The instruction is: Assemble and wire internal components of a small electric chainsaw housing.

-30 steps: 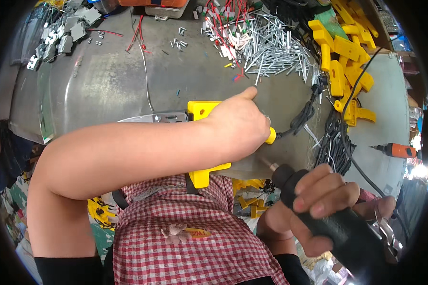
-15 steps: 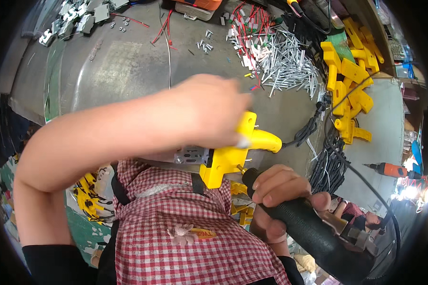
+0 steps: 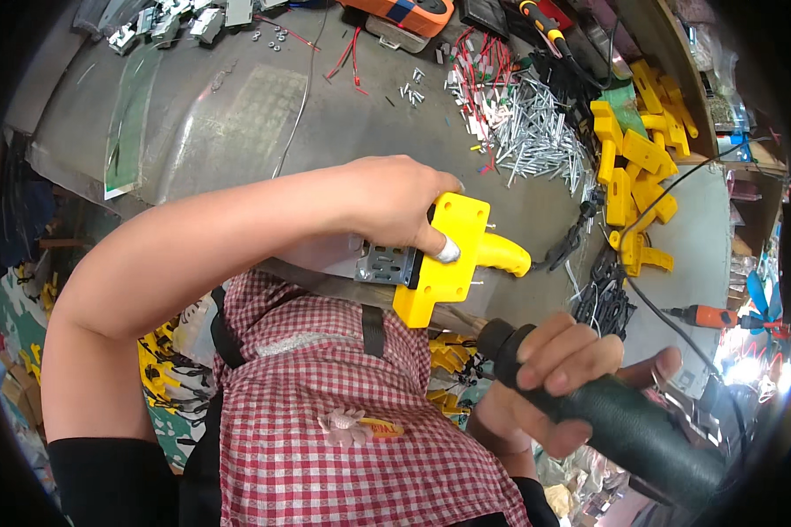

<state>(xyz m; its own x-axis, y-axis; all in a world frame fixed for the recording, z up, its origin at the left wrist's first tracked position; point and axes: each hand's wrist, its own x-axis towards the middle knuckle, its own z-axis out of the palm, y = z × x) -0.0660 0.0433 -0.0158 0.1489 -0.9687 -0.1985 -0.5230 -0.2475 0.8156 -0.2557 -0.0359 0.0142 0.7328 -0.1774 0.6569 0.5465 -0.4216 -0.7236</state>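
Note:
My left hand (image 3: 400,202) is closed on a yellow plastic tool housing (image 3: 462,220), its thumb pressed on the flat face. A curved handle (image 3: 504,255) juts from the housing to the right, with a black cord running off it. Screws stick out of the housing on both sides of that handle. On the left side a perforated metal plate (image 3: 383,264) is joined to it. My right hand (image 3: 562,360) grips a dark powered screwdriver (image 3: 628,422). Its bit points up-left toward the housing's lower corner and appears just apart from it.
Loose long screws (image 3: 545,132) lie heaped on the grey bench (image 3: 220,140), beside red wires with white connectors. More yellow housings (image 3: 633,176) pile up at the right, above bundled black cords (image 3: 602,290). Metal brackets (image 3: 206,25) sit far left. An orange case (image 3: 417,13) stands behind.
The screwdriver has moved down and right, its bit off the screw in the housing. My left hand, blurred before, now rests steady with its thumb on the housing's face. The view has shifted slightly.

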